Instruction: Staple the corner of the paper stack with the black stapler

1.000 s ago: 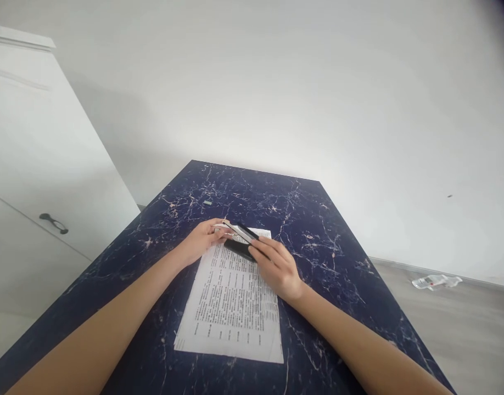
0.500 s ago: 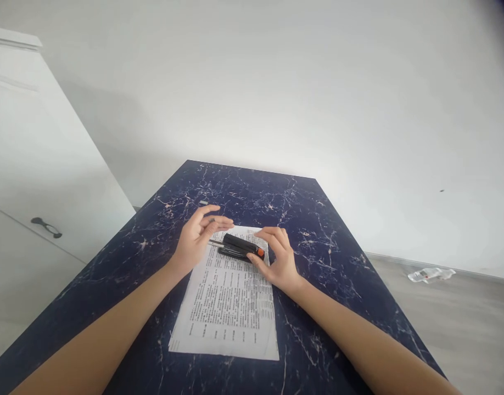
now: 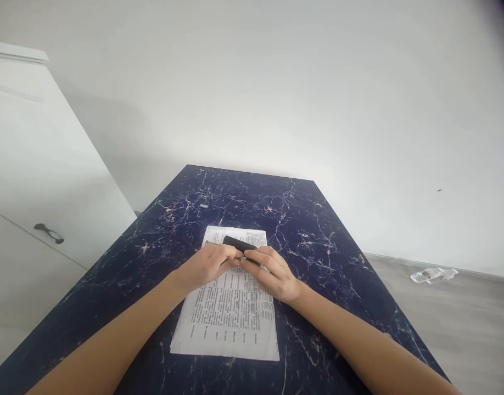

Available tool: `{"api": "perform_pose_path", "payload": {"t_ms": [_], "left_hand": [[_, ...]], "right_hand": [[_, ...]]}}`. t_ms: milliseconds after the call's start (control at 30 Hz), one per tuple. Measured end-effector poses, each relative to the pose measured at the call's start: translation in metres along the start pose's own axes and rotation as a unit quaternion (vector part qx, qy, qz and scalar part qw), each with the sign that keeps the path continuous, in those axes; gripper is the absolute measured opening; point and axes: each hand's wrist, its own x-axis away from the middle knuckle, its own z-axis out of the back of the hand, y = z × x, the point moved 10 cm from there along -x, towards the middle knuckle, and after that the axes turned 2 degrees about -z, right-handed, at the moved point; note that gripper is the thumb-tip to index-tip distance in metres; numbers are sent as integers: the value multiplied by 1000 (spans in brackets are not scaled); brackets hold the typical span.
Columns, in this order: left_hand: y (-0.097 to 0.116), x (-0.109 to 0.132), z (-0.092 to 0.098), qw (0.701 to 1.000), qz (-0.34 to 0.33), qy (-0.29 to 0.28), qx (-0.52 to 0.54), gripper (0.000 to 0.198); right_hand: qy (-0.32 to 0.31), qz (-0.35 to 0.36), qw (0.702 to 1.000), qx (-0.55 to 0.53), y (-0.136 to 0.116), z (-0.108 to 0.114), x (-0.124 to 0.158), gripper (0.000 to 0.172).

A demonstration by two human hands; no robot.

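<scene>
The left hand and right hand, fingers bent inward and fingertips almost meeting, grip a long black stapler, partly hidden, over printed white paper sheets on a dark-blue, white-veined tabletop. Leftward, a white wooden-looking cabinet is closed, contents hidden, cut off by the view's edge.

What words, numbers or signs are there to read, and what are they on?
None can be read for sure.
Printed pages: rows of dark print, too small and blurred to read.
Clear wrapper on the floor: a red mark and dark marks, too blurred to read.
Black stapler: no writing that I can make out on the part showing.
</scene>
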Motion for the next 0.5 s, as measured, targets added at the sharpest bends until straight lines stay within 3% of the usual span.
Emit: {"api": "perform_pose_path", "payload": {"t_ms": [133, 233, 300, 367, 433, 500], "left_hand": [[3, 0, -7, 1000, -3, -14, -22, 16], [0, 0, 5, 999, -6, 13, -34, 27], [-11, 2, 27, 993, 9, 69, -90, 20], [-44, 9, 53, 971, 110, 115, -179, 14], [-89, 25, 63, 937, 250, 68, -234, 23], [-122, 38, 54, 922, 298, -23, -246, 28]], "right_hand": [[-37, 27, 999, -24, -7, 4, -7, 56], [-35, -6, 999, -34, 9, 7, -9, 44], [-6, -85, 996, -22, 43, 13, -6, 31], [17, -211, 977, 17, 94, 21, 10, 16], [-10, -343, 937, 69, 149, 26, 39, 9], [-34, -451, 881, 138, 194, 36, 74, 14]]}}
